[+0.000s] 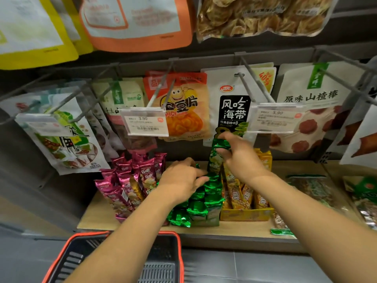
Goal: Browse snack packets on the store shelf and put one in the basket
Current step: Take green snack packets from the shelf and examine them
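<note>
Store aisle, grey tiled floor; wooden shelf at waist level with peg hooks above it. On the pegs hang an orange packet with a cartoon face, a white packet with a black label and a white packet picturing red discs. Price tags clip to the peg ends; one reads 3.90, another 5.90. On the shelf stand three groups side by side: pink packets at left, green packets in the middle, and yellow packets in a yellow carton at right. Hands are apart, both over the green group. The right hand pinches the top of one green packet, fingers curled round its crimped end; the packet hangs upright, raised above the rest of the row. The left hand lies palm down on the tops of the green packets, fingers touching the foil; I cannot tell whether it grips one. The basket, dark grey with an orange rim, sits below the shelf edge under the left forearm. The part of its inside in view shows only slotted walls.
</note>
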Available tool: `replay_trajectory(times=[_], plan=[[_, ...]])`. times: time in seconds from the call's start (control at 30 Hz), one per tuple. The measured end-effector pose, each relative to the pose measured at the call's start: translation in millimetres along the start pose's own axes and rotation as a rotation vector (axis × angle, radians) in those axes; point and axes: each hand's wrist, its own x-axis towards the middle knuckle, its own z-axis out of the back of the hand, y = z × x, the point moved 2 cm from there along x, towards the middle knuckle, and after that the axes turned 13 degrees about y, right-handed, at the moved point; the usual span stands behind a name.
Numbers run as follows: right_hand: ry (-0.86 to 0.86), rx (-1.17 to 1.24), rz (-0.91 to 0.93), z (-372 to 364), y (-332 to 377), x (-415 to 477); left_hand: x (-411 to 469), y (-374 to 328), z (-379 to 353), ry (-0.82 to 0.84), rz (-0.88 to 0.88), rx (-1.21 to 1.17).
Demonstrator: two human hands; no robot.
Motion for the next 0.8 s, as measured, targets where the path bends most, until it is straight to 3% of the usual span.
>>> replay_trajectory(times=[0.3,0.53,0.8], plan=[[0.058,0.050,0.010,-8.5,3.8,19.9,-1.3,-2.7,2.0,-0.001,-0.052,0.043],[0.130,0.042,-0.126,-34.2,-14.9,21.7,-1.1,-1.1,-1.4,-0.023,-0.071,-0.016],[0.337,-0.052,-0.224,-46.4,-23.5,17.3,0.7,2.0,-1.9,-0.131,0.003,-0.123]])
